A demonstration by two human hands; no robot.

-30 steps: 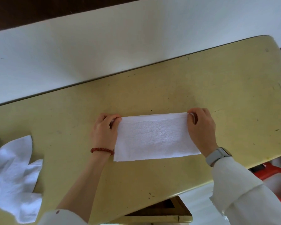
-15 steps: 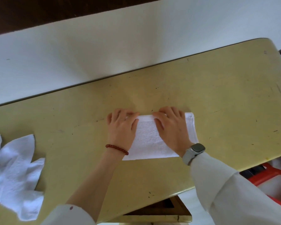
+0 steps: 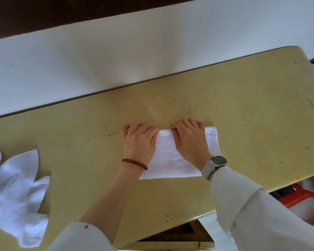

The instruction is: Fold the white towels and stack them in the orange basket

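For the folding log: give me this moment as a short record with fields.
towel: white, folded, flat on the table
left hand: on the towel's left end, fingers curled at its far edge
right hand: on the towel's middle, fingers curled at its far edge
pile: loose white towels at the table's left end, unfolded
basket: orange, partly visible below the table's right edge
wrists: red bead bracelet left, watch right
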